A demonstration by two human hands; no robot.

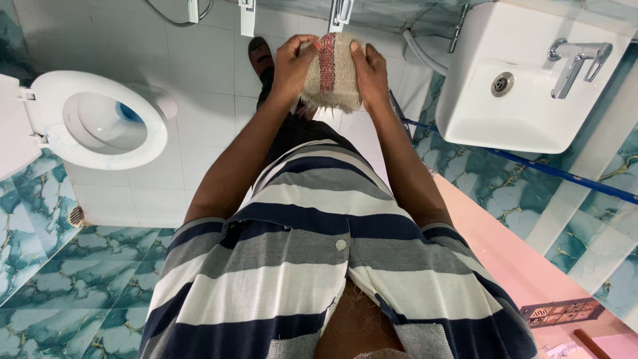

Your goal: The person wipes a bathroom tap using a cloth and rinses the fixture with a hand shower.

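Observation:
Both my hands hold a piece of coarse tan burlap cloth with a red stripe down its middle, out in front of my striped shirt. My left hand grips the cloth's left edge, fingers curled over the top. On the other edge, my right hand does the same. The cloth is bunched between them, its frayed lower edge hanging free.
A white toilet with its seat down stands at the left on white floor tiles. At the right is a white wall sink with a chrome tap. My sandalled foot shows beyond the cloth. Teal marbled tiles line the walls.

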